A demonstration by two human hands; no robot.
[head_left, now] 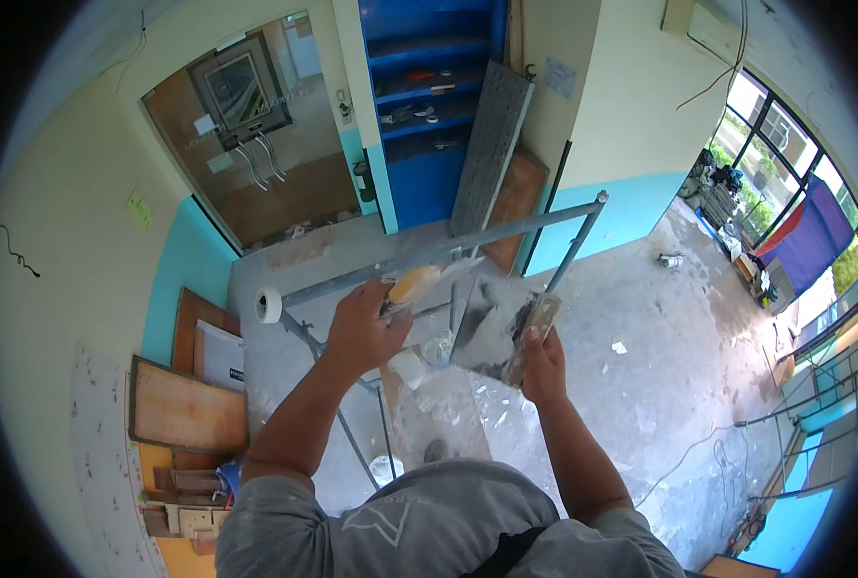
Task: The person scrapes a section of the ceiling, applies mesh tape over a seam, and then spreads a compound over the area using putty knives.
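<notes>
My left hand [363, 329] grips a putty knife [411, 287] with a yellowish handle, just below the top rail of a metal scaffold frame [501, 229]. My right hand [542, 364] is closed on the handle of a flat steel trowel [487, 328], its plate smeared with pale grey and dark material. The two tools are held close together over the frame. A white tape roll [268, 305] sits at the frame's left corner. Far below are a dusty board [429, 419] and a white bucket [386, 469], partly hidden by my body.
A glass door [193, 173], blue shelves [424, 183] and a leaning grey panel [487, 144] stand ahead. Wooden panels [186, 409] lean at left. At right are clutter [713, 193] by a window, a loose cable [699, 448] and more metal frames [824, 385].
</notes>
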